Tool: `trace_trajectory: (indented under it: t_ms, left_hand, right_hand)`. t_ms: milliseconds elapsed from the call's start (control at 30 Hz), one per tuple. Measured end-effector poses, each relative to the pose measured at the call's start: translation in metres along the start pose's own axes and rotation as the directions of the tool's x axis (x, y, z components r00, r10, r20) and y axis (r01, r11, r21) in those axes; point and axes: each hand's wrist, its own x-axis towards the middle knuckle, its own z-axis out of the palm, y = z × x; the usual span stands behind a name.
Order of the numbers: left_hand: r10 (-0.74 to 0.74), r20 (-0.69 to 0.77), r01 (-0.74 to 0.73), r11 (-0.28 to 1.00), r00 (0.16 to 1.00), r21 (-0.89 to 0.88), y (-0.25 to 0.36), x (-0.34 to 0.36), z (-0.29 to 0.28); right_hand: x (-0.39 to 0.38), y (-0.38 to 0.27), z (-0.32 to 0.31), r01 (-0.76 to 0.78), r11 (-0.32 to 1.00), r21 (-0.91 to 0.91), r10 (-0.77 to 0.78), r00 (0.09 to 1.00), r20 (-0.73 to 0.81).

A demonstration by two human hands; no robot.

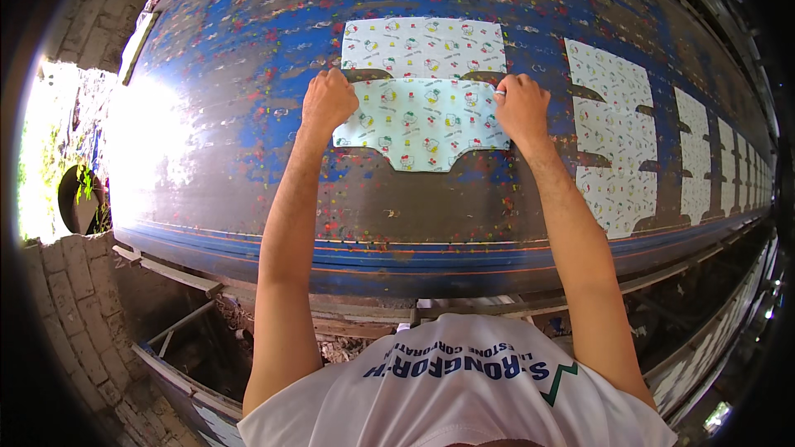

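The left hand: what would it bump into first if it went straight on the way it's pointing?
Probably the white sheet with little pictures, just ahead of the left hand. It looks flat on the table, so the hand might pass over; height is unclear.

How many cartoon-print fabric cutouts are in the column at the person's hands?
2: the near cutout, held between the left hand and right hand; the far cutout, on the table just beyond it. Layers beneath would be hidden.
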Motion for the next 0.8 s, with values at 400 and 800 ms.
trace_trajectory:
  t_ms: [400, 800]
  left_hand:
    - [0.108, 0.119, -0.015, 0.802, 0.987, -0.597, 0.026, -0.031, -0.073]
    - [-0.014, -0.04, 0.002, 0.955, 0.999, -0.298, 0.014, 0.106, -0.049]
  right_hand:
    - [-0.022, 0.014, -0.032, -0.264, 0.746, 0.611, 0.109, 0.954, 0.28]
    - [0.124, 0.043, 0.004, -0.236, 0.824, 0.515, 0.221, 0.971, 0.092]
